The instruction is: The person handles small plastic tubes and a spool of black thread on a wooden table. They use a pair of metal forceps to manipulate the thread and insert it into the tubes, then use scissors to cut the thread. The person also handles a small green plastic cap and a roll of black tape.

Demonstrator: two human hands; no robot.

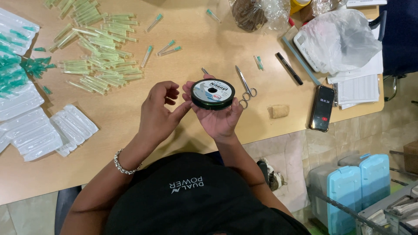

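Presently, the right hand (217, 117) grips a spool of line (212, 93); the left hand (159, 114) pinches its rim at 9 o'clock. Scissors (245, 86) lie at 3 o'clock on the surface (130, 113).

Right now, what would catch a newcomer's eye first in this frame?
The dark green spool of fishing line, held mid-frame in the right hand, with the left hand pinching at its edge. Next, the heap of pale green capped needles scattered over the wooden table at upper left, and the small scissors right of the spool.
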